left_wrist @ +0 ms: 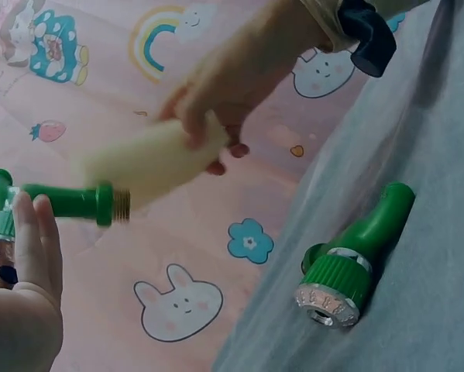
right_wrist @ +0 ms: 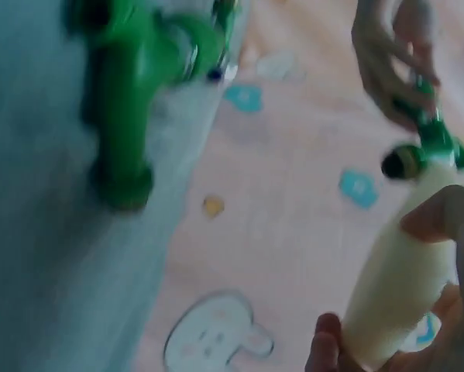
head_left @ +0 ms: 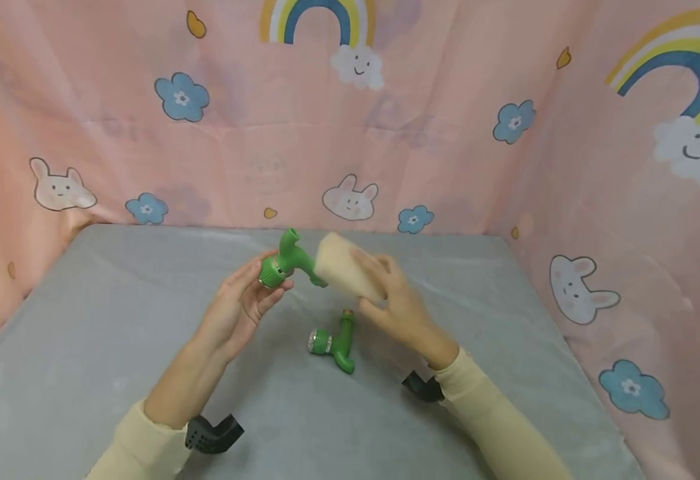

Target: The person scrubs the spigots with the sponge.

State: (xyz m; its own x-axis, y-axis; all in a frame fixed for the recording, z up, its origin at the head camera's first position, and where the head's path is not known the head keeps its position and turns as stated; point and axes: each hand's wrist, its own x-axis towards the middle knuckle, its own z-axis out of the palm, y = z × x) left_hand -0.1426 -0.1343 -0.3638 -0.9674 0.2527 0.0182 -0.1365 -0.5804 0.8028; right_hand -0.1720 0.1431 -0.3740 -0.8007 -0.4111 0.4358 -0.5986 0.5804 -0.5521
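My left hand (head_left: 236, 310) holds a green plastic tap (head_left: 293, 255) up above the table, fingers round its ribbed knob. The brass-coloured threaded end of this tap (left_wrist: 73, 203) shows in the left wrist view. From the right, my right hand (head_left: 401, 307) grips a cream, sponge-like block (head_left: 345, 265) between thumb and fingers. One end of the block overlaps the held tap's arm in the head view. A second green tap (head_left: 343, 343), with a clear cap on its knob, lies on the table below and between both hands.
Grey cloth covers the table (head_left: 116, 320). Behind and beside it hangs a pink curtain (head_left: 236, 153) printed with rabbits, flowers and rainbows. Black mounts sit at the left wrist (head_left: 213, 435) and the right wrist (head_left: 423, 387).
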